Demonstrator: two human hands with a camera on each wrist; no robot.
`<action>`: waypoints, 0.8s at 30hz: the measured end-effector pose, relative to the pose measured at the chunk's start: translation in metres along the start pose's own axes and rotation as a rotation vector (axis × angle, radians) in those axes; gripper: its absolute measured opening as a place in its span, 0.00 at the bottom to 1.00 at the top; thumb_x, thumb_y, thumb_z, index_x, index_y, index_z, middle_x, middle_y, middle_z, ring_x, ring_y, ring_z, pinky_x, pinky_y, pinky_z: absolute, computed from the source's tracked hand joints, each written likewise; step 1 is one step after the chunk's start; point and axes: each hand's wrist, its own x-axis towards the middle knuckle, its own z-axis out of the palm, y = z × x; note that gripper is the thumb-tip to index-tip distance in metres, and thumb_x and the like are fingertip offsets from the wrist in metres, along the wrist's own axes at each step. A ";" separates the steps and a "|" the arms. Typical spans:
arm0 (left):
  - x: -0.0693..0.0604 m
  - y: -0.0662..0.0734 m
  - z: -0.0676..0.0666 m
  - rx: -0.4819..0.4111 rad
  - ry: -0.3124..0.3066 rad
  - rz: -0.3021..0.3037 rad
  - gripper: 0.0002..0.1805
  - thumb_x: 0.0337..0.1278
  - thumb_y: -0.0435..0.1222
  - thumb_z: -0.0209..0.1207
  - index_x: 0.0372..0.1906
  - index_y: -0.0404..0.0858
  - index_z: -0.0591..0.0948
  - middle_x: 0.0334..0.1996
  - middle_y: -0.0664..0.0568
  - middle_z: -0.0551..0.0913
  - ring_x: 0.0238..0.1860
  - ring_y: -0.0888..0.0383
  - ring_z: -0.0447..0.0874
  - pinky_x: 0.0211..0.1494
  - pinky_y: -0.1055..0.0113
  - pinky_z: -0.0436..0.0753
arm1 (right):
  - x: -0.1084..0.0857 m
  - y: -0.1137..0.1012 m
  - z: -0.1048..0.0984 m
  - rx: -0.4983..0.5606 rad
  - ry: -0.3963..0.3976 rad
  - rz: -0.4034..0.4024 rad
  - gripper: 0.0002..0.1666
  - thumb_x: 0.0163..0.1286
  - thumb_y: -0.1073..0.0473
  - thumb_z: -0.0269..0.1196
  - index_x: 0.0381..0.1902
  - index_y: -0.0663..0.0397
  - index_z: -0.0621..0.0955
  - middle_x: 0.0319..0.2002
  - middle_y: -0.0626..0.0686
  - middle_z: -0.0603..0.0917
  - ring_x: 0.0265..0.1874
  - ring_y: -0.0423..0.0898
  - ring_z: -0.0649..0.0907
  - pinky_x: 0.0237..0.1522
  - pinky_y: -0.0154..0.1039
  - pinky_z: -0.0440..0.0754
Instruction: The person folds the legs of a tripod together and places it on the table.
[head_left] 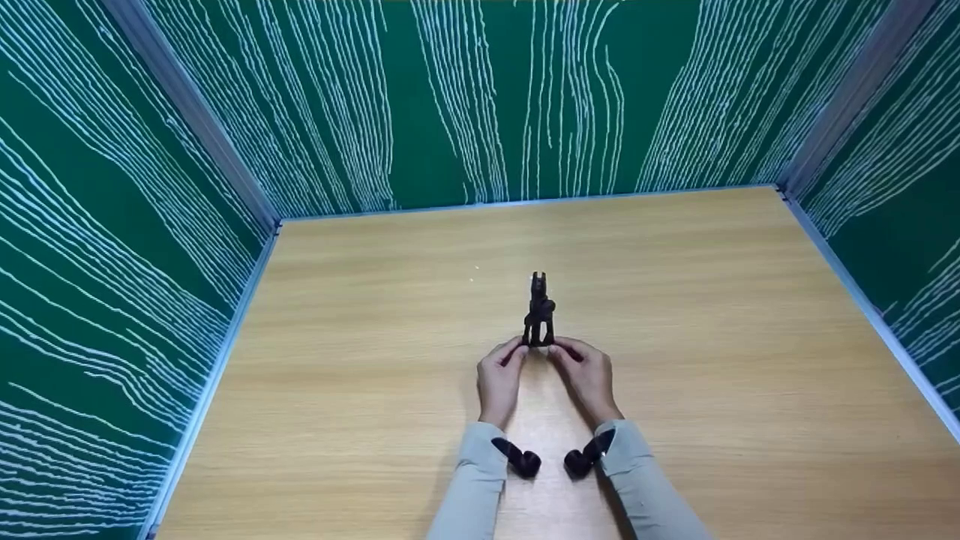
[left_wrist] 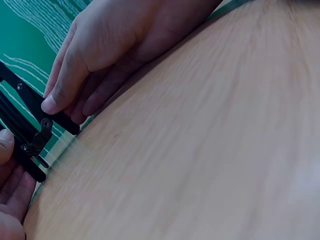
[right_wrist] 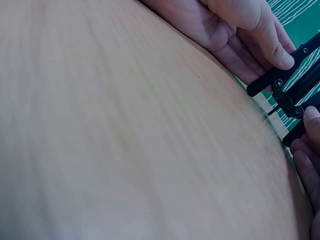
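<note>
Black hinged device (head_left: pixel 539 304) is pinched by both left hand (head_left: pixel 498 381) and right hand (head_left: pixel 590 376).

Black tool (head_left: pixel 539 306); light-brown wood-grained table (head_left: pixel 375 337); white-streaked green walls (head_left: pixel 652 67); pale grey sleeves (head_left: pixel 476 469).

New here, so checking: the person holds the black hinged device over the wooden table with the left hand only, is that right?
Not the left hand only: the head view shows the right hand pinching the black hinged device too.

Free tabletop (head_left: pixel 360 322) flanks the black tool (head_left: pixel 538 306), out to green walls (head_left: pixel 424 150).
</note>
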 end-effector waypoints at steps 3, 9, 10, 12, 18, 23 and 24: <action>0.000 0.000 0.000 -0.003 -0.005 0.002 0.12 0.56 0.42 0.65 0.47 0.50 0.86 0.44 0.61 0.87 0.45 0.65 0.84 0.50 0.70 0.82 | -0.001 0.000 0.000 -0.002 0.000 0.009 0.12 0.58 0.59 0.70 0.40 0.54 0.87 0.40 0.55 0.89 0.42 0.51 0.87 0.48 0.40 0.83; 0.000 0.001 0.000 -0.004 -0.002 -0.011 0.13 0.56 0.41 0.65 0.47 0.50 0.86 0.44 0.60 0.87 0.44 0.65 0.85 0.48 0.71 0.82 | -0.001 0.001 0.000 0.003 -0.002 0.011 0.11 0.56 0.60 0.71 0.38 0.56 0.88 0.38 0.55 0.89 0.40 0.51 0.87 0.45 0.35 0.83; 0.000 0.001 0.001 0.000 0.001 -0.012 0.13 0.56 0.41 0.65 0.47 0.50 0.86 0.44 0.60 0.87 0.44 0.65 0.85 0.47 0.71 0.83 | -0.001 0.001 0.000 0.005 -0.003 0.014 0.10 0.56 0.60 0.72 0.37 0.56 0.88 0.38 0.55 0.89 0.39 0.50 0.87 0.45 0.34 0.83; 0.001 0.001 0.001 0.013 0.006 -0.014 0.13 0.56 0.42 0.64 0.47 0.49 0.86 0.44 0.59 0.88 0.43 0.65 0.85 0.46 0.72 0.83 | -0.001 0.001 0.000 0.003 -0.006 0.016 0.10 0.56 0.60 0.72 0.37 0.55 0.88 0.37 0.55 0.89 0.38 0.48 0.87 0.44 0.32 0.83; 0.004 0.003 0.001 0.058 0.012 -0.003 0.13 0.58 0.42 0.63 0.47 0.46 0.86 0.42 0.57 0.88 0.40 0.65 0.85 0.44 0.72 0.83 | 0.000 0.001 0.000 -0.026 -0.017 -0.019 0.08 0.56 0.59 0.72 0.34 0.54 0.88 0.34 0.53 0.89 0.33 0.43 0.86 0.40 0.29 0.81; 0.008 0.003 -0.001 0.099 -0.009 -0.017 0.13 0.60 0.41 0.62 0.49 0.47 0.86 0.45 0.57 0.87 0.44 0.64 0.85 0.50 0.67 0.82 | -0.001 0.001 0.000 -0.026 -0.039 -0.017 0.09 0.55 0.57 0.73 0.33 0.54 0.88 0.33 0.53 0.89 0.32 0.41 0.85 0.39 0.27 0.79; 0.009 0.004 -0.001 0.103 -0.017 -0.018 0.13 0.60 0.41 0.61 0.49 0.46 0.85 0.46 0.57 0.87 0.46 0.63 0.85 0.52 0.65 0.82 | -0.001 0.001 0.000 -0.023 -0.046 -0.017 0.09 0.55 0.57 0.73 0.33 0.54 0.88 0.33 0.53 0.89 0.31 0.41 0.85 0.38 0.27 0.79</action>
